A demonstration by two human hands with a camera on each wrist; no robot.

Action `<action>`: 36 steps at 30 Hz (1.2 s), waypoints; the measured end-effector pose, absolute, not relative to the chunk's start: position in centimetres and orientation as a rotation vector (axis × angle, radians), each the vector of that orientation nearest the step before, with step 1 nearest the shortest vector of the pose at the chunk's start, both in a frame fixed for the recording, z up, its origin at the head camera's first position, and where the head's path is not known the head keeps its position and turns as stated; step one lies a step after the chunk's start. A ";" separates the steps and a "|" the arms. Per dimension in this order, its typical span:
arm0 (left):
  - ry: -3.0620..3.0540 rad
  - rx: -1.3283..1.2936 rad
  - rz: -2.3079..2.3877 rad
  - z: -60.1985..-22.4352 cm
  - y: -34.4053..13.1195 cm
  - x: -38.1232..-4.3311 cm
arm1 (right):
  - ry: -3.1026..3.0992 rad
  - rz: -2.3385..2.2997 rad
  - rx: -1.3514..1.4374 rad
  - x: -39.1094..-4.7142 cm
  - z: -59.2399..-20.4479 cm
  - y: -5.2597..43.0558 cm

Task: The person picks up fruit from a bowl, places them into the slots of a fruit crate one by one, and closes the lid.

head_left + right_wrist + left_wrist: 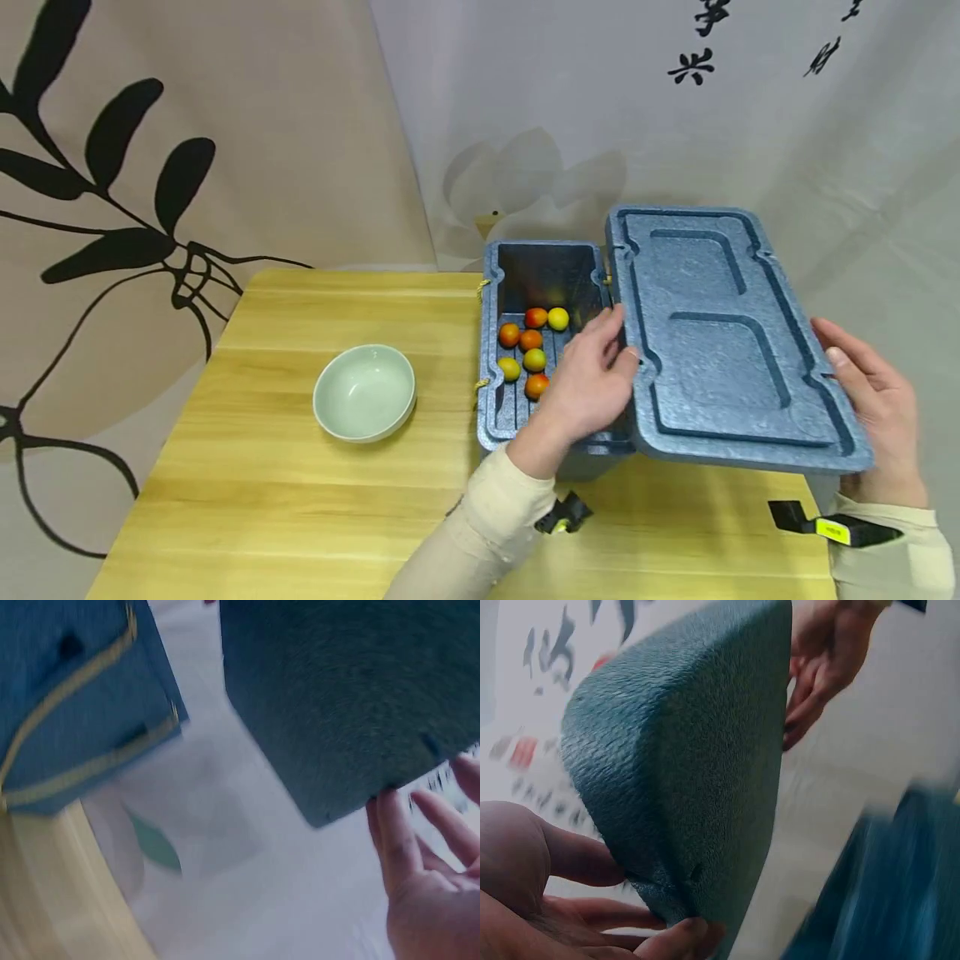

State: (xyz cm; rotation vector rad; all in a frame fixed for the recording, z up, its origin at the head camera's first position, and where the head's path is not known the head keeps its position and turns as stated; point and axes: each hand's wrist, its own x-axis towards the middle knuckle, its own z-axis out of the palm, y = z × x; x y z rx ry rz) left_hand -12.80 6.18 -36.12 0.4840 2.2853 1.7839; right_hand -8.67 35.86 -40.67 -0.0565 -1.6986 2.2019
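A blue foam box lid (720, 333) is held up and tilted to the right of the open foam box (491, 417), its ridged face toward the head camera. My left hand (588, 375) pinches the lid's left edge, thumb and fingers on opposite sides, as the left wrist view also shows. At the opposite edge my right hand (877, 408) grips the lid with its thumb on the ridged face. Several small fruits (531, 339), red, orange and yellow, lie on the box's ribbed floor. The left forearm and hand hide part of the box's front right.
A pale green bowl (365, 393) stands on the wooden table (262, 467), left of the box. Yellow rope handles (97, 761) hang on the box's side. Behind the table is a printed cloth backdrop (300, 125).
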 end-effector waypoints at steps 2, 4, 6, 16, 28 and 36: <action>2.260 0.455 1.819 -36.1 4.2 -13.6 | -1.665 2.301 0.009 -9.4 -40.4 34.5; 2.264 0.426 1.855 -36.2 2.6 -14.4 | -1.627 2.372 0.074 -10.3 -40.2 33.2; 2.274 0.411 1.871 -36.5 1.2 -14.9 | -1.586 2.416 0.145 -11.1 -40.2 31.8; 2.359 0.287 1.854 -37.5 -4.4 -16.4 | -1.683 2.324 0.200 -14.4 -41.0 26.0; 2.439 0.201 1.901 -38.1 -6.7 -17.0 | -1.845 2.310 0.129 -15.9 -40.6 23.6; 2.302 0.213 2.022 -38.2 -7.2 -17.8 | -1.887 2.295 0.128 -15.9 -40.1 23.9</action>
